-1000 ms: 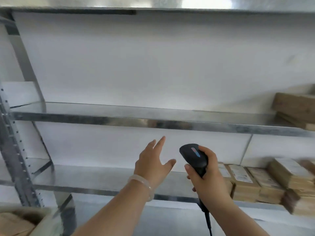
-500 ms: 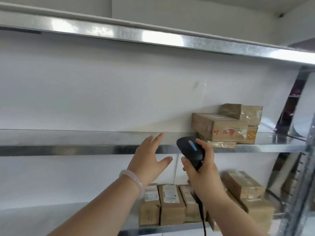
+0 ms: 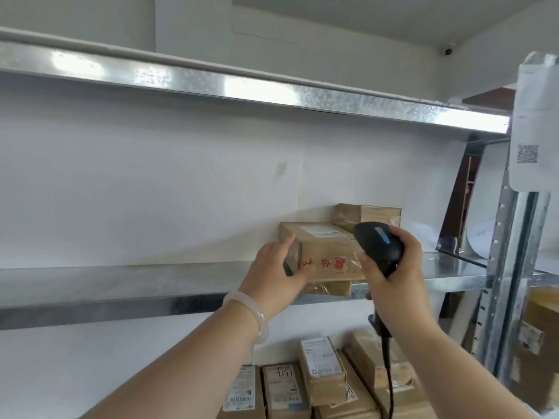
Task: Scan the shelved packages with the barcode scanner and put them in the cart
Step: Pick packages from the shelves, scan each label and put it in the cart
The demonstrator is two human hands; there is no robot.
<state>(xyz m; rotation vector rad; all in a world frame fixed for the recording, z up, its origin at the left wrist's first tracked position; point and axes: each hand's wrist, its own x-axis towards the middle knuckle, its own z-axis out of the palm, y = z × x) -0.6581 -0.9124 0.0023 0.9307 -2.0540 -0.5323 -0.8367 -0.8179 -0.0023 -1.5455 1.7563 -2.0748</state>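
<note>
A white wall is seen behind a metal shelf whose long left stretch carries nothing. The task is judged to be partly done, with that part of the shelf apparently already worked and more still waiting. At the shelf's right end, the left end of a brown box is gripped by the left hand, fingers on its side and thumb across its front. The box rests on a flat parcel. Just right of it, the scanner is clenched in the right hand, its head held close over the label on top of the box. Scanning seems to be the step in hand. The cart is not in view.

A second box is left behind the first, and a row of packages stands on the shelf below. The reach is bounded on the right by a steel post with a hanging sheet.
</note>
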